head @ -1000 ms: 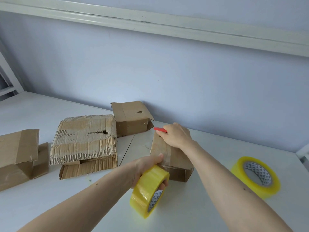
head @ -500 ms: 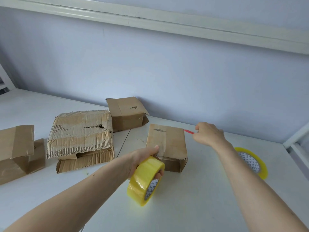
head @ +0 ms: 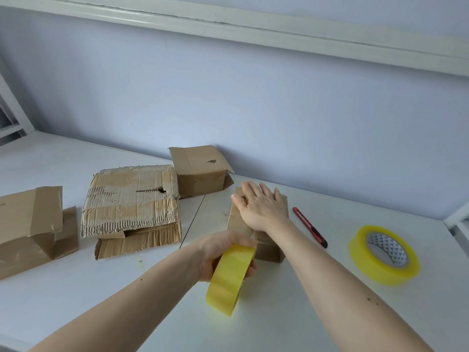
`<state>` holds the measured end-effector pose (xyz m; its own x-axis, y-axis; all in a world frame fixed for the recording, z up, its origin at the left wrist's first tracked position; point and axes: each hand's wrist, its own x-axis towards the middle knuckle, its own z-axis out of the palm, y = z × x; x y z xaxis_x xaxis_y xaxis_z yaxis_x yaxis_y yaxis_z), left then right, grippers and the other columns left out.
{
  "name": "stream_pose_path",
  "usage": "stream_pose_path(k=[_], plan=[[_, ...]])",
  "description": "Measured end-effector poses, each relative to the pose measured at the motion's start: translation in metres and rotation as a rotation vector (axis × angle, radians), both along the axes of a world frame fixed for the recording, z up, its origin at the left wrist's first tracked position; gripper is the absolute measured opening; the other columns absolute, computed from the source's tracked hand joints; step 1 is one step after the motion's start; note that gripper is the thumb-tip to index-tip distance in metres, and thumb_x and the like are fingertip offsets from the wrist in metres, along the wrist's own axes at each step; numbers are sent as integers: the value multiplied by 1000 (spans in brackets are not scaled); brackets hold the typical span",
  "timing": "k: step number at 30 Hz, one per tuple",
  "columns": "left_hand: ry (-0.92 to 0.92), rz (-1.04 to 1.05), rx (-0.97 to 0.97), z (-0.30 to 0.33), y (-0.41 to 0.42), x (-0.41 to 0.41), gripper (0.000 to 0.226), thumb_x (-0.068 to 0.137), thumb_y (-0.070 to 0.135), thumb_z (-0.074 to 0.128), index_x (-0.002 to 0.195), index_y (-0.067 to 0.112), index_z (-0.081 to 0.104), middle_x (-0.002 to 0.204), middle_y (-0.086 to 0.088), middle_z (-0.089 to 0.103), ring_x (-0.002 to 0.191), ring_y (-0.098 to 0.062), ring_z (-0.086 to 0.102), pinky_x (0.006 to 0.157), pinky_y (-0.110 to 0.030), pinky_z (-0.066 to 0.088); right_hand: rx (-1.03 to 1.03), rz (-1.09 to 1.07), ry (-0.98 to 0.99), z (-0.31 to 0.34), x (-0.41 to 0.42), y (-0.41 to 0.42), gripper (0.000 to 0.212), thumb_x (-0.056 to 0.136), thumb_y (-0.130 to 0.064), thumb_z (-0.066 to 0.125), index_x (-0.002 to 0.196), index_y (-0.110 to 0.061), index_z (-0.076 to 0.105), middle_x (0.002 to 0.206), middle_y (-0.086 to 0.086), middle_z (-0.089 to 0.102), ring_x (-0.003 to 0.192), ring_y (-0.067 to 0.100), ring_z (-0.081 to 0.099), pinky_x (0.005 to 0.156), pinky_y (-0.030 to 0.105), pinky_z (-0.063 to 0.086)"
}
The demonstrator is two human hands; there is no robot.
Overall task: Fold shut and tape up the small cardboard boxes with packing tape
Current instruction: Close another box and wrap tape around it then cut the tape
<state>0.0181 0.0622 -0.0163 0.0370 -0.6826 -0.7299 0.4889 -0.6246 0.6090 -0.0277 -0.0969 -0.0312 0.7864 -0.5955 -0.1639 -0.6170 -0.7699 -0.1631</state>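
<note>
A small closed cardboard box lies on the white table in front of me. My right hand lies flat on its top, fingers straight. My left hand grips a yellow roll of packing tape at the box's near end. A red utility knife lies on the table just right of the box.
A second tape roll lies flat at the right. A torn corrugated box sits left of centre, a small box with a loose flap by the wall, another box at the far left.
My right hand has put the red knife down on the table right of the box and moved back, flat, onto the box top. My left hand has kept hold of the tape roll.
</note>
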Motion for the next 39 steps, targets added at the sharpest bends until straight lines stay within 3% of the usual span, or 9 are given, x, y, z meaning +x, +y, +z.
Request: stream_pose_path(k=[7, 15, 17, 19, 21, 25, 29, 34, 39], plan=[[20, 56, -35, -4, 5, -4, 29, 85, 25, 75, 101, 3, 63, 83, -16, 70, 63, -24, 67, 67, -32, 56, 186, -29, -31, 9, 0, -9, 64, 104, -58, 6, 160, -30, -10, 168, -8, -8, 154, 17, -11, 122, 51, -13], [-4, 106, -51, -5, 8, -7, 31, 83, 23, 77, 102, 1, 65, 85, -17, 70, 65, -26, 68, 72, -36, 55, 40, -18, -23, 1, 0, -1, 66, 103, -61, 11, 160, -32, -3, 169, -3, -7, 155, 21, -6, 122, 54, -7], [-9, 114, -64, -4, 8, -9, 28, 85, 23, 76, 99, 1, 65, 82, -17, 70, 63, -26, 68, 71, -35, 56, 224, -36, -211, 12, -6, -7, 66, 105, -55, 21, 161, -27, -1, 169, -6, -1, 155, 16, 3, 124, 49, -2], [-8, 121, -84, -2, 9, -10, 31, 84, 27, 77, 98, 2, 65, 81, -17, 70, 64, -26, 67, 71, -36, 56, 362, -155, -499, 23, -17, -18, 59, 106, -47, 34, 157, -20, 27, 164, -1, 25, 149, 17, 28, 121, 39, 20], [-14, 117, -96, 0, 12, -10, 40, 80, 31, 80, 101, 0, 65, 84, -18, 70, 66, -27, 68, 72, -38, 56, 245, -321, -632, 27, -38, -37, 35, 103, -36, 43, 121, -13, 62, 134, 6, 60, 124, 25, 55, 94, 35, 41], [-25, 148, -145, 2, 19, -15, 39, 80, 23, 78, 108, 1, 63, 89, -20, 71, 68, -26, 69, 69, -37, 56, 41, -601, -410, 7, -91, -64, 30, 90, -20, 55, 63, -16, 45, 73, 5, 53, 77, 32, 48, 63, 31, 37], [-146, 165, -165, 4, 26, -20, 37, 90, 13, 71, 119, -7, 62, 93, -19, 75, 71, -25, 71, 66, -34, 58, 81, -679, -146, -20, -117, -65, 24, 86, -35, 74, 81, -15, 63, 80, 5, 55, 81, 30, 58, 61, 27, 36], [-237, 204, -183, 12, 33, -27, 49, 89, 19, 74, 126, -5, 54, 98, -21, 76, 79, -28, 73, 79, -42, 59, 143, -643, -123, -35, -122, -77, 18, 86, -27, 71, 97, -13, 72, 93, 10, 66, 88, 31, 63, 65, 28, 42], [-239, 346, -199, 11, 41, -38, 77, 85, 7, 78, 133, 21, 21, 95, -22, 76, 78, -32, 74, 80, -46, 59, 228, -531, -464, 1, -116, -70, 13, 97, -12, 52, 108, -8, 47, 99, 14, 64, 84, 33, 66, 70, 40, 53]])
